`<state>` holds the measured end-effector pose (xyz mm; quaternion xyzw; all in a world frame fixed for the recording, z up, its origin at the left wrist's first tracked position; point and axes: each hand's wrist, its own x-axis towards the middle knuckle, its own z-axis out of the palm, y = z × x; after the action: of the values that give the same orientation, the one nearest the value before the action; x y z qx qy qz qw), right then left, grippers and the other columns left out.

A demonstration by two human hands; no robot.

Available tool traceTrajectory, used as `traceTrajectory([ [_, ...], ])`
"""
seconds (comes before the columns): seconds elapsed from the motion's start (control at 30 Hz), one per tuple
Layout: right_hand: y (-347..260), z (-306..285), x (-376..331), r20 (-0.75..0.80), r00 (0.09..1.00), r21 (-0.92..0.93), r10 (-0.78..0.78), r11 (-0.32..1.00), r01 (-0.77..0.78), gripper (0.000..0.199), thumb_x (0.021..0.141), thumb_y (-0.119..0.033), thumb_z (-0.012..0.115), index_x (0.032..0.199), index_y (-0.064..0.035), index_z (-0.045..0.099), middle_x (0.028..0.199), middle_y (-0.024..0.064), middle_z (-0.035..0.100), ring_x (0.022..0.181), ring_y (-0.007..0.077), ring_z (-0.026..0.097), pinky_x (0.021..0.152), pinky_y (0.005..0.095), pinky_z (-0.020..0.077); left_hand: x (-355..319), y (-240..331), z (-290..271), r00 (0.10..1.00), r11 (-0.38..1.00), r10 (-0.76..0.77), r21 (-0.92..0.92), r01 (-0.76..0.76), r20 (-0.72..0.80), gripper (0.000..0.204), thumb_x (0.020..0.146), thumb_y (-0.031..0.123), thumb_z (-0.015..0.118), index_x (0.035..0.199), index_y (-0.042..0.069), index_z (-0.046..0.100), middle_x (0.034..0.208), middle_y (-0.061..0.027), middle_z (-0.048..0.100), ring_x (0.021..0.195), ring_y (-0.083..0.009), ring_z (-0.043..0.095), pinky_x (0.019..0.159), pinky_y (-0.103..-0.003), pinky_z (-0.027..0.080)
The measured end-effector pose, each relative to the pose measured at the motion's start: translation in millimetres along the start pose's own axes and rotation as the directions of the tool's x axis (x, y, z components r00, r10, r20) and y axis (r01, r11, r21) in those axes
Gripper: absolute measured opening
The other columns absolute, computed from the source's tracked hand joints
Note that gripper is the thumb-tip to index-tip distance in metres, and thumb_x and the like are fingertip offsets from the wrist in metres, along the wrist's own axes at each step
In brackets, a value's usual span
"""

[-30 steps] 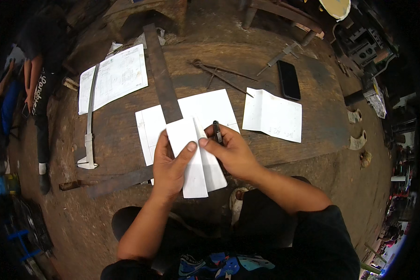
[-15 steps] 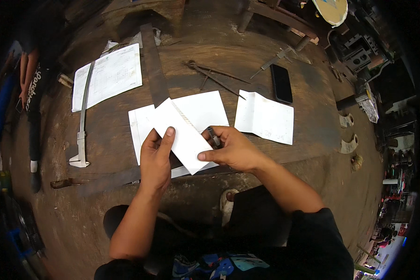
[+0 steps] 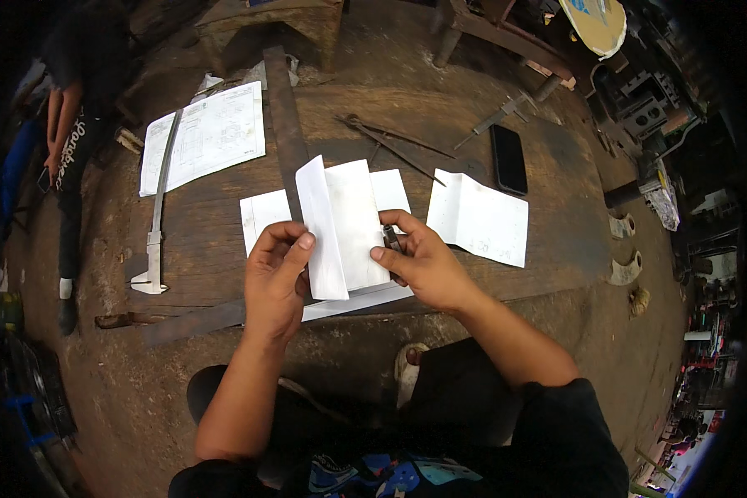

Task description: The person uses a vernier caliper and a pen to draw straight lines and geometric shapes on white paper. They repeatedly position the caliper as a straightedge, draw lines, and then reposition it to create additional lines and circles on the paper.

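A creased piece of white paper (image 3: 355, 224) is held up between both hands, its left flap standing at an angle to the rest. My left hand (image 3: 278, 278) pinches the flap's edge between thumb and fingers. On the other side my right hand (image 3: 423, 261) grips the paper with the thumb in front. A small dark metal piece (image 3: 392, 239) is tucked in the right hand's curled fingers; its kind cannot be made out. Beneath the held paper lie more white sheets (image 3: 261, 217), partly covered. Another creased paper (image 3: 485, 220) with handwriting lies to the right.
On the wooden table (image 3: 556, 241) lie a vernier caliper (image 3: 154, 241), a printed drawing (image 3: 216, 129), a pair of dividers (image 3: 398, 149), a smaller caliper (image 3: 494, 120), a black phone (image 3: 508, 159) and a long flat metal bar (image 3: 284, 108). Another person (image 3: 66, 158) stands at the left.
The paper was a narrow folded strip slanting between my hands. Now it is upright and partly unfolded, with a flap opened toward the left. The whole view has shifted slightly.
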<state>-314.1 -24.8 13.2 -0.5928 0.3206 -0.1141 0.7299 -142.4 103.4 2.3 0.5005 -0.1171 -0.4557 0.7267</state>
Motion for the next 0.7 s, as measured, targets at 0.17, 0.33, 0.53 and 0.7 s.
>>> traceTrajectory([
  [0.17,6,4,0,0.002,0.999,-0.075,-0.041,0.996,0.041,0.047,0.097,-0.001,0.06,0.141,-0.0038,0.043,0.109,0.0109,0.066,0.096,0.0121,0.061,0.082,0.0289,0.0495,-4,-1,1,0.998,0.991,0.055,0.12,-0.054,-0.002,0.039,0.094,0.019,0.074,0.123,0.0,0.059,0.113,-0.0131,0.066,0.099,-0.0189,0.067,0.085,-0.034,0.057],
  [0.33,8,13,0,-0.069,0.993,-0.192,-0.098,0.978,0.083,0.063,0.091,-0.014,0.067,0.146,-0.0062,0.037,0.112,0.0205,0.066,0.093,0.0241,0.065,0.082,0.0368,0.0507,-10,4,-3,0.984,0.98,-0.168,-0.101,0.172,0.051,0.046,0.094,0.021,0.073,0.13,-0.001,0.057,0.116,-0.0174,0.069,0.098,-0.0225,0.07,0.087,-0.037,0.058],
  [0.53,3,20,-5,0.011,0.981,-0.3,-0.196,0.935,0.19,0.073,0.093,-0.02,0.069,0.151,0.0001,0.029,0.132,0.0226,0.055,0.121,0.0244,0.055,0.101,0.0382,0.0456,-12,0,3,0.989,0.999,0.015,0.036,-0.02,0.144,0.046,0.091,0.019,0.076,0.128,-0.002,0.057,0.112,-0.0114,0.068,0.099,-0.0174,0.066,0.089,-0.035,0.054],
  [0.7,-3,16,-5,0.043,0.982,-0.159,-0.184,0.969,0.189,0.058,0.097,-0.028,0.064,0.144,-0.0014,0.043,0.111,0.0137,0.061,0.107,0.02,0.059,0.092,0.0348,0.0471,-12,2,11,0.993,0.975,0.117,0.189,-0.116,0.007,0.054,0.086,0.015,0.082,0.126,-0.003,0.051,0.112,-0.0153,0.065,0.101,-0.0189,0.066,0.086,-0.034,0.056],
])
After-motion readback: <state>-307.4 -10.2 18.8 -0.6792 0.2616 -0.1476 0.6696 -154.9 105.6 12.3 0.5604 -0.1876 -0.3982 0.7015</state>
